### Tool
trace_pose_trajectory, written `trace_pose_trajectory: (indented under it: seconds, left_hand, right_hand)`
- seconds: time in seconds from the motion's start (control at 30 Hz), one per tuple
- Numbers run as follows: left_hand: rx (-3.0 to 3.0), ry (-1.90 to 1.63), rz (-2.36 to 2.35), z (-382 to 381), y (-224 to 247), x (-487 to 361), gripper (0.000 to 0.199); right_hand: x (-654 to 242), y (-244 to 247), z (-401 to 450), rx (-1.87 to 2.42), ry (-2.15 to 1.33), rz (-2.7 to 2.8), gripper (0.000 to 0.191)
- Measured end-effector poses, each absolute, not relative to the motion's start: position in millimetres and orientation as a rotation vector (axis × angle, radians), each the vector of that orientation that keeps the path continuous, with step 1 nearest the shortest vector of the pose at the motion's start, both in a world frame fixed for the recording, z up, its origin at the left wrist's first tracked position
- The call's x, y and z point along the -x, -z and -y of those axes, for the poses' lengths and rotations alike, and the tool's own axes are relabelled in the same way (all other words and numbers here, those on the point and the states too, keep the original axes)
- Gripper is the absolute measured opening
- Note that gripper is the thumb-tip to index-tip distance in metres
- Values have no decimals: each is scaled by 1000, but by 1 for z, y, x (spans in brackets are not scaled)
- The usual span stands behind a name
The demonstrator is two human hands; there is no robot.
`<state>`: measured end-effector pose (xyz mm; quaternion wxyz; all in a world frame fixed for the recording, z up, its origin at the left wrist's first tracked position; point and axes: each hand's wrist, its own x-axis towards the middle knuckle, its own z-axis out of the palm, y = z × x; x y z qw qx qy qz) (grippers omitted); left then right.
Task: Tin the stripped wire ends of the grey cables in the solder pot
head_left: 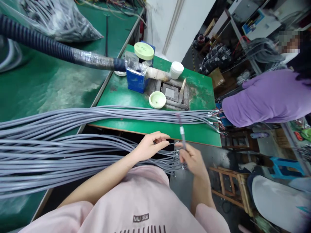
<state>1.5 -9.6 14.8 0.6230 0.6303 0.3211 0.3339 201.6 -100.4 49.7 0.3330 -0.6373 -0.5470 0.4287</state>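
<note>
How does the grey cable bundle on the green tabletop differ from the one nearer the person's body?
The far bundle lies across the small green tabletop, while the near bundle passes over a dark gap beside it. The far bundle is more compact; the near bundle spreads wider at the left. The far bundle's ends reach further right than the near bundle's. Both are grey cables.

My left: plastic bag (64, 22) on green bench (65, 84). My right: purple-clad co-worker (269, 97), wooden stool (243, 191), blue stool (286, 164).

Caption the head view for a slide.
Right hand holding a gray cable, left hand close by, at a green table.
</note>
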Motion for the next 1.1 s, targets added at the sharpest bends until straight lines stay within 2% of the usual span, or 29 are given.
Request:
trace_pose_trajectory:
  seconds: [0.1,0.3,0.6,0.83,1.1]
  left_hand:
    - [-1231,-775,-718,11,-13,-1,25]
    - [-930,-811,-674,9,-15,2,23]
    - [-835,-667,-358,15,-14,4,21]
    - [-819,-999,-714,0,-16,9,20]
    - [-722,-1041,-738,0,-15,4,22]
  right_hand:
    - [-176,-45,99,1689,-1147,1686,29]
    - [-161,-46,101,1697,-1096,1831,30]
    - [-153,-35,98,1371,-1360,1547,36]
    - [-136,-33,90,1524,-1235,1404,32]
    - [-135,-29,89,1512,-1240,1438,30]
